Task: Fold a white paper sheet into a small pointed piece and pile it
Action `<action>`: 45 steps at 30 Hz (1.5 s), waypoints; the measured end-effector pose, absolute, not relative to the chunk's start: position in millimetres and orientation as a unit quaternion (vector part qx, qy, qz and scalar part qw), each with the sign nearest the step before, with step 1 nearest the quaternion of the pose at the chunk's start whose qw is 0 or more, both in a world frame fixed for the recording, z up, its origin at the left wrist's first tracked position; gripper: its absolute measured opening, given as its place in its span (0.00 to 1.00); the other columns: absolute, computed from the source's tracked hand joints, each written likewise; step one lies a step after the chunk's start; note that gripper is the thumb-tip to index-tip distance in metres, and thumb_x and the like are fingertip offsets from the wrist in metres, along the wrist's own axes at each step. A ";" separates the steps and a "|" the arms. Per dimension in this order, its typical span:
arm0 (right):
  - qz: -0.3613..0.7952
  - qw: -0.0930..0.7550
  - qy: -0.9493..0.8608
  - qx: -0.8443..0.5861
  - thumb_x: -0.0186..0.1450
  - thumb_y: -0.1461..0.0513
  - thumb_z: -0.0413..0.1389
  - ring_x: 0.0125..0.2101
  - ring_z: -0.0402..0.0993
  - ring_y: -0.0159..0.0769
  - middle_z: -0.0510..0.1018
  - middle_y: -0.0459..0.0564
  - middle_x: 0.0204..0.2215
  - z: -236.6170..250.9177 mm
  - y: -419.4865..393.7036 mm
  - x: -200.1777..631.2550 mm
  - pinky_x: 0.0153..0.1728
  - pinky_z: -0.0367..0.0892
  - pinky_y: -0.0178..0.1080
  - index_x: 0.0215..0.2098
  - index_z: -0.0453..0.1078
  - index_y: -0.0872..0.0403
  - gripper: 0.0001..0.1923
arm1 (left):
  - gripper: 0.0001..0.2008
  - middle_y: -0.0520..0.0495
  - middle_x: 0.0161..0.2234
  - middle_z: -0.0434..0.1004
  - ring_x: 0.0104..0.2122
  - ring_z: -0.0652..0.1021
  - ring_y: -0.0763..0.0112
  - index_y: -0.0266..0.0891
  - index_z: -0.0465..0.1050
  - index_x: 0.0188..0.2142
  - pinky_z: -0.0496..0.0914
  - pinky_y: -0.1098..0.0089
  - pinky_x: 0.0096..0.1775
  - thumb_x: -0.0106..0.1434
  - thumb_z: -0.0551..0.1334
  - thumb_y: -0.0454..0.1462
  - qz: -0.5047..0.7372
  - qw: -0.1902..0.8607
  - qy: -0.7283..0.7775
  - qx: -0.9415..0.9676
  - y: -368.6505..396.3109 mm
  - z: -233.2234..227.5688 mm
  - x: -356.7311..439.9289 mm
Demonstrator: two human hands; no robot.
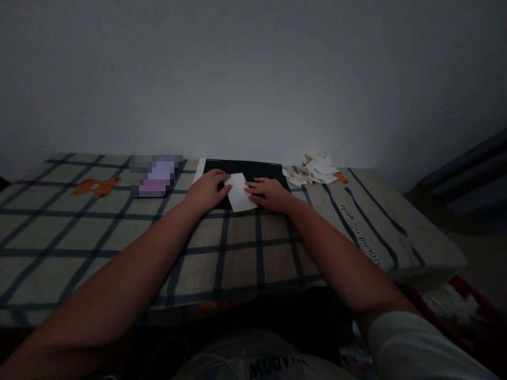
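Both hands are down flat on a white sheet of paper (240,191), the left hand (206,191) pressing its left edge and the right hand (270,193) pressing its right edge, fingers (255,184) stretched out and spread rather than curled, pinning the sheet and not pinching it. The paper lies between the two sets of fingertips, resting partly on a black board (247,170) and poking over that board's near edge onto the checked cloth (237,248) that covers the surface. Just beyond the fingertips the black board runs back almost to the wall (253,79), so there is little room to push forward. Out past the right fingers, near but not touching, sits a loose pile of white paper scraps (315,170), close to the back edge. Out past the left fingers, well apart, lies a blurred purple and grey object (156,176); I cannot tell what it is. Toward the wrists the cloth is bare and wide, all the way to the near edge, and on the right the cloth falls away over the surface's corner.
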State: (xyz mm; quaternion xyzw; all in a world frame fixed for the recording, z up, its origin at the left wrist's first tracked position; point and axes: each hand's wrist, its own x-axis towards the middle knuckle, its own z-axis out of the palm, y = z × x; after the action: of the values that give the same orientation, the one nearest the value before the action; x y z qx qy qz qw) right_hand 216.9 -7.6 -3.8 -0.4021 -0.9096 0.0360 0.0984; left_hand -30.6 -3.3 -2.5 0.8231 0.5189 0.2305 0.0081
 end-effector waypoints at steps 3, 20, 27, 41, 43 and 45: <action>0.010 0.094 -0.894 -0.439 0.75 0.55 0.49 0.64 0.62 0.51 0.67 0.51 0.67 -2.4 -11.0 212.5 0.60 0.60 0.57 0.64 0.69 0.47 0.22 | 0.22 0.36 0.57 0.74 0.57 0.73 0.53 0.33 0.76 0.57 0.66 0.55 0.61 0.69 0.56 0.42 0.247 -0.005 0.516 0.820 2.3 -7.1 -31.7; 0.010 0.117 -0.892 -0.436 0.74 0.51 0.49 0.58 0.61 0.50 0.70 0.53 0.63 -10.2 -6.2 214.2 0.54 0.61 0.52 0.63 0.70 0.44 0.22 | 0.27 0.36 0.55 0.79 0.55 0.75 0.49 0.31 0.75 0.57 0.69 0.52 0.57 0.68 0.57 0.48 0.225 0.011 0.497 0.838 2.4 -8.6 -33.3; 0.005 0.119 -0.892 -0.436 0.73 0.51 0.51 0.60 0.61 0.51 0.68 0.57 0.63 -8.8 -9.1 212.7 0.55 0.61 0.53 0.63 0.70 0.47 0.23 | 0.27 0.37 0.56 0.77 0.57 0.74 0.50 0.33 0.75 0.58 0.67 0.53 0.60 0.64 0.62 0.47 0.252 0.040 0.463 0.849 1.2 -9.4 -31.4; 0.021 0.093 -0.892 -0.441 0.75 0.52 0.49 0.64 0.58 0.52 0.66 0.54 0.66 -4.0 -12.4 211.4 0.59 0.58 0.56 0.65 0.68 0.43 0.22 | 0.19 0.38 0.56 0.75 0.57 0.75 0.55 0.37 0.79 0.49 0.67 0.54 0.61 0.66 0.60 0.45 0.325 0.088 0.427 0.839 1.1 -7.1 -32.1; 0.021 0.092 -0.892 -0.443 0.75 0.52 0.49 0.63 0.59 0.52 0.66 0.54 0.66 -4.0 -12.4 211.2 0.59 0.59 0.56 0.64 0.69 0.43 0.22 | 0.18 0.39 0.56 0.76 0.56 0.75 0.56 0.38 0.80 0.48 0.68 0.53 0.61 0.67 0.59 0.44 0.340 0.083 0.422 0.836 0.3 -5.3 -31.6; 0.018 0.092 -0.891 -0.443 0.75 0.53 0.48 0.63 0.59 0.52 0.66 0.54 0.66 -4.4 -12.1 211.0 0.58 0.59 0.56 0.64 0.69 0.44 0.22 | 0.17 0.41 0.56 0.76 0.56 0.76 0.57 0.39 0.79 0.48 0.68 0.52 0.61 0.67 0.57 0.42 0.352 0.084 0.416 0.834 -0.5 -3.6 -30.7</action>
State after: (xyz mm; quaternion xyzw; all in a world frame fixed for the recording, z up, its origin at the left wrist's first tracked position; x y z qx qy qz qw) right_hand 211.0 -12.1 -4.4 -0.4433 -0.8914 0.0184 0.0918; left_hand -30.7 -0.5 -3.6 0.8344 0.4157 0.3521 0.0841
